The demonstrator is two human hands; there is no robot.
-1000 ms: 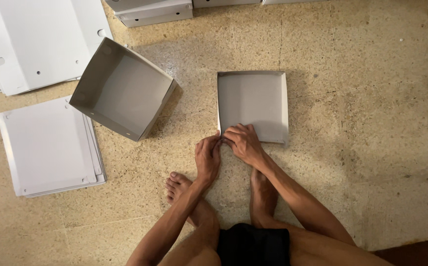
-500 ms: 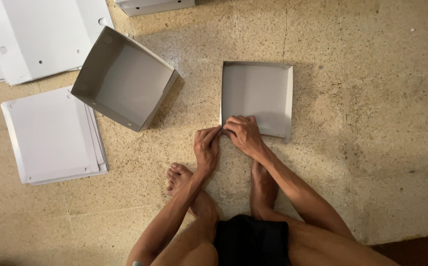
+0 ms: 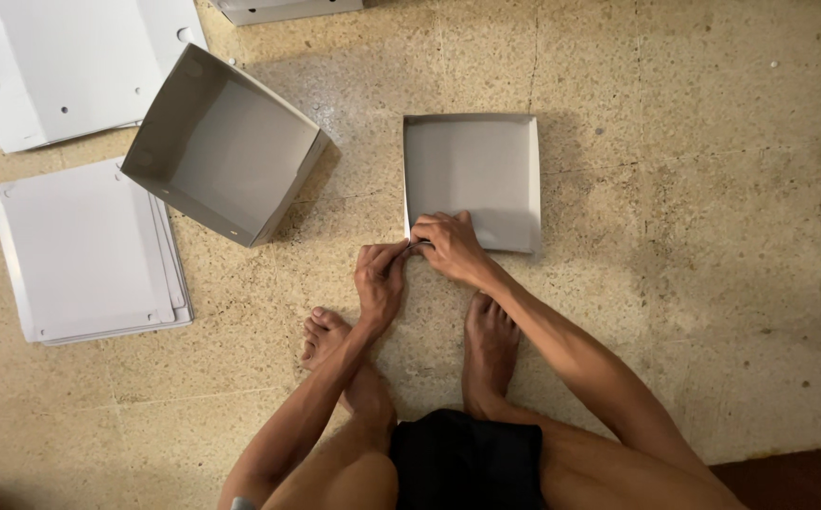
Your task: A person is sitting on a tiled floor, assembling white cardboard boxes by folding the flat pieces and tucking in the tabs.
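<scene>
A shallow grey cardboard box lid (image 3: 474,161) lies open side up on the speckled stone floor in front of my bare feet. My right hand (image 3: 450,247) rests on its near left corner, fingers pinching the folded edge. My left hand (image 3: 379,280) is just outside that same corner, fingertips pressed against the cardboard from the left. Both hands meet at the corner.
A deeper grey cardboard box (image 3: 223,144) sits tilted to the left. Stacks of flat white cardboard sheets lie at the left (image 3: 89,249) and upper left (image 3: 61,61). Another folded box (image 3: 287,9) shows at the top edge. My feet (image 3: 490,340) stand close below the lid.
The view has shifted slightly; my hands stay at the lid's near left corner, fingers working the fold a little. Nothing else moved.
</scene>
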